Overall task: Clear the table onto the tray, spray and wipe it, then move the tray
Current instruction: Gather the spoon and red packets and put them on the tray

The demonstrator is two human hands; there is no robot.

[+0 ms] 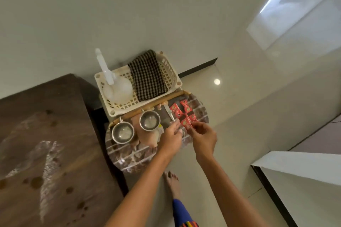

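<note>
head view, looking down, left to right from the tray (129,162). left of the tray is the bench (46,143): dark brown wood-look top, flat, with glare streaks and dark spots. nothing shows on the part in view, so clearing looks nearly done.

the tray is round and glossy with a mosaic tile pattern and a bamboo-like bar on its far edge. what it stands on is hidden. on its left part sits a steel cup (122,132), upright and shiny with a small handle. a second steel cup (149,120) stands just right of it, both grouped away from the small stuff.

behind the tray, touching its far edge, is a white plastic lattice basket (173,72). a translucent spray bottle (114,83) lies in its left side and a folded black-and-cream checked cloth (147,75) is draped across its right side. both look staged for the spray and wipe step, untouched.

right of the cups a thin metal utensil (168,113) lies flat. the left hand (171,136) is over the tray middle, fingers reaching to the packets; grasp cannot be told.

red foil snack packets (180,114) are clustered on the tray's right part, crinkly with crimped ends. the right hand (203,137) pinches one packet (185,123) at the cluster's near edge, probably lining it up with the rest.

a bare foot (172,182) stands on the pale glossy floor tiles below the tray.
</note>
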